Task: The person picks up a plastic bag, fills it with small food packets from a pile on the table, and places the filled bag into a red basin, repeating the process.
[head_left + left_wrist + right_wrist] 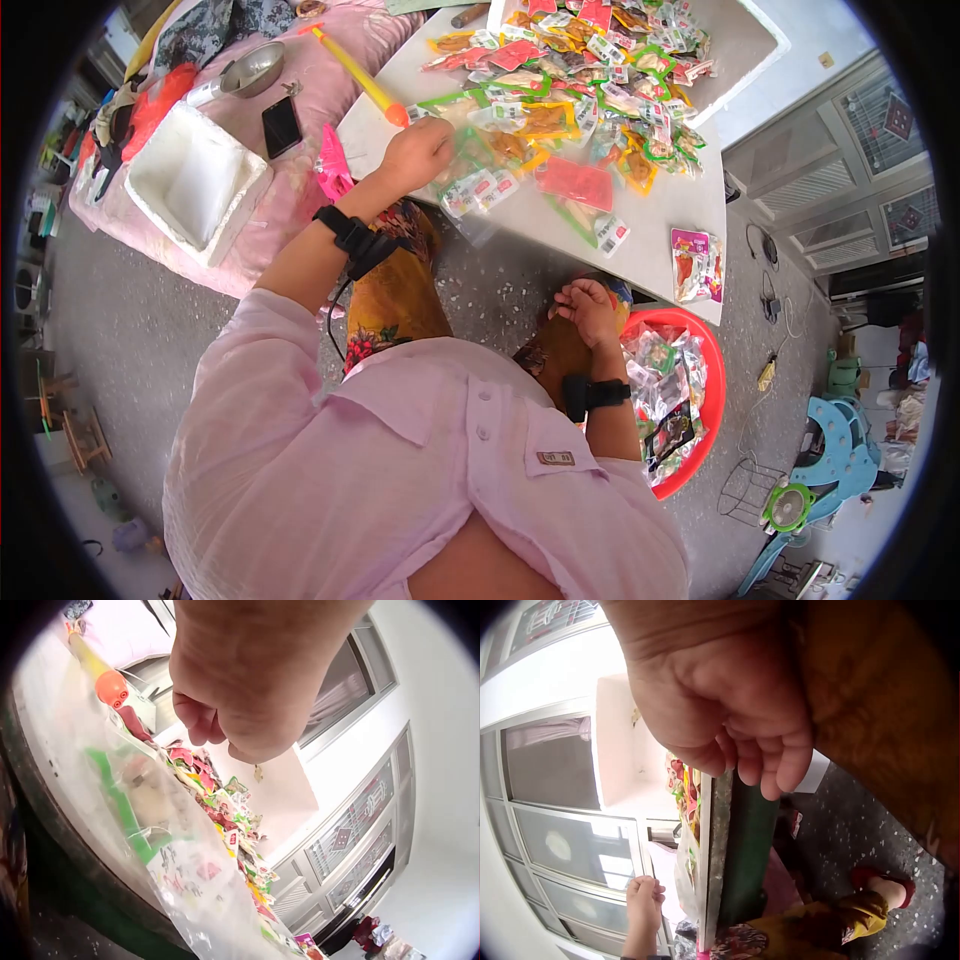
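Note:
My left hand (418, 155) is curled into a fist over the near left part of the white table (670, 230). Nothing shows between its fingers in the left wrist view. Just below it, clear plastic packaging with a green strip (124, 802) lies at the table's edge, partly hanging over. My right hand (590, 305) is by my thigh near the table edge, fingers loosely bent and holding nothing. A heap of small snack packets (590, 80) covers the far side of the table. Nearer lie a red packet (575, 184) and, at the right corner, a purple packet (697, 265).
A red basin (712, 400) full of packets stands on the floor by my right forearm. Left of the table, a bed holds a white foam box (245, 185), a phone (282, 127) and a pan (253, 70). A yellow tube with orange ends (360, 75) crosses the table's left edge.

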`<state>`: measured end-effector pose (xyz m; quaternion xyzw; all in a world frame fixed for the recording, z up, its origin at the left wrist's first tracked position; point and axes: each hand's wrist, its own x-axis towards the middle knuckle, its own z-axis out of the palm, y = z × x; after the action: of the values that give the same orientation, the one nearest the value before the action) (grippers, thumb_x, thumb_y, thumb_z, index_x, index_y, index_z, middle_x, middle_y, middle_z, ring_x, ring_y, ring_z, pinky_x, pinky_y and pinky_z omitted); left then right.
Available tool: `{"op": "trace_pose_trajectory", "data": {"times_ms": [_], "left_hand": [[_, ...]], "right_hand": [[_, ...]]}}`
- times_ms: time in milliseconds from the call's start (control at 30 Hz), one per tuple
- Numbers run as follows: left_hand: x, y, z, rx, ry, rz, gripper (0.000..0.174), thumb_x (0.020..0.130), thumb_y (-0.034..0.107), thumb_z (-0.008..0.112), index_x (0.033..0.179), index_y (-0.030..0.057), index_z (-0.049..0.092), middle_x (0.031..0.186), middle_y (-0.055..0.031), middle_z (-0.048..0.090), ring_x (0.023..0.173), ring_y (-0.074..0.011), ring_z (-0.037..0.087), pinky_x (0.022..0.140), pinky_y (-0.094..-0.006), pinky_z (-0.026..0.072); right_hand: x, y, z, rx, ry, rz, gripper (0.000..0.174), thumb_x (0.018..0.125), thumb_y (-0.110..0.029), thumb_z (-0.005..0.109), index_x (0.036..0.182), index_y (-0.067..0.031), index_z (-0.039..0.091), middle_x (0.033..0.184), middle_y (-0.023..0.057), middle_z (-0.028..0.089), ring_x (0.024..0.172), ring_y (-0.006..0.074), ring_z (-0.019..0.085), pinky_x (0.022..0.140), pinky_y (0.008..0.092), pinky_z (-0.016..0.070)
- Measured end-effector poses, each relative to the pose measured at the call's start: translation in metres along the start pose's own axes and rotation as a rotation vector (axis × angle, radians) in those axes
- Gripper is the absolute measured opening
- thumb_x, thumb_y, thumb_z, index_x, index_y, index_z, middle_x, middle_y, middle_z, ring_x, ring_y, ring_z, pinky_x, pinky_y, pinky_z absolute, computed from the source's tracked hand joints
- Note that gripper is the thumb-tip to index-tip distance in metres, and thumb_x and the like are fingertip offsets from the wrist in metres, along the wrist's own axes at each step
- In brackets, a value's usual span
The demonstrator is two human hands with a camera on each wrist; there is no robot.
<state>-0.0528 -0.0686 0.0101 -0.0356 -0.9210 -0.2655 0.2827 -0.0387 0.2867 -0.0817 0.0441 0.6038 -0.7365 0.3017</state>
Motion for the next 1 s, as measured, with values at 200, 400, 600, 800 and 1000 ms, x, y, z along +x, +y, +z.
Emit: {"op": "trace_pose_trajectory", "data": {"times_ms": [200, 400, 600, 800, 1000], "left_hand": [[0.057, -0.005, 0.023, 0.115, -0.104, 0.079, 0.014, 0.073, 0.016, 0.046, 0.083, 0.0077, 0.05, 0.083, -0.0123, 0.052, 0.077, -0.0296, 0.052, 0.064, -0.0394, 0.0424], [0.123, -0.005, 0.058, 0.319, -0.311, 0.126, 0.021, 0.074, 0.017, 0.046, 0.092, 0.0071, 0.049, 0.087, -0.012, 0.052, 0.082, -0.0284, 0.052, 0.069, -0.0378, 0.0423], [0.172, 0.009, 0.1, 0.335, -0.257, 0.144, 0.024, 0.072, 0.019, 0.048, 0.093, 0.0059, 0.049, 0.092, -0.0116, 0.051, 0.091, -0.0271, 0.049, 0.074, -0.0385, 0.0416], [0.197, 0.015, 0.127, 0.548, -0.306, 0.21, 0.022, 0.074, 0.021, 0.047, 0.091, 0.0078, 0.051, 0.096, -0.0088, 0.052, 0.091, -0.0254, 0.05, 0.073, -0.0382, 0.0419], [0.218, -0.012, 0.127, 0.207, -0.085, 0.167, 0.018, 0.076, 0.02, 0.045, 0.086, 0.0067, 0.05, 0.084, -0.0109, 0.055, 0.077, -0.028, 0.053, 0.065, -0.0376, 0.0424]], "right_hand": [[0.001, 0.0, 0.001, 0.005, -0.023, 0.012, 0.012, 0.081, -0.01, 0.047, 0.091, -0.005, 0.047, 0.086, 0.0061, 0.053, 0.08, 0.0173, 0.054, 0.064, 0.0271, 0.0453], [-0.003, -0.007, 0.007, -0.014, -0.014, 0.027, 0.012, 0.081, -0.01, 0.046, 0.092, -0.0047, 0.046, 0.087, 0.0061, 0.053, 0.082, 0.0173, 0.054, 0.067, 0.0274, 0.0452], [-0.002, -0.003, 0.005, 0.014, -0.042, 0.022, 0.013, 0.081, -0.009, 0.046, 0.093, -0.0043, 0.047, 0.088, 0.0058, 0.053, 0.083, 0.0164, 0.054, 0.068, 0.0267, 0.0453], [-0.001, -0.001, 0.003, 0.045, -0.049, 0.009, 0.013, 0.08, -0.007, 0.046, 0.093, -0.0042, 0.047, 0.088, 0.0056, 0.053, 0.084, 0.0164, 0.054, 0.069, 0.0267, 0.0455], [-0.004, -0.002, 0.003, 0.069, -0.045, -0.006, 0.012, 0.081, -0.007, 0.046, 0.092, -0.0044, 0.047, 0.087, 0.0056, 0.053, 0.083, 0.0171, 0.055, 0.067, 0.0273, 0.046]]}}
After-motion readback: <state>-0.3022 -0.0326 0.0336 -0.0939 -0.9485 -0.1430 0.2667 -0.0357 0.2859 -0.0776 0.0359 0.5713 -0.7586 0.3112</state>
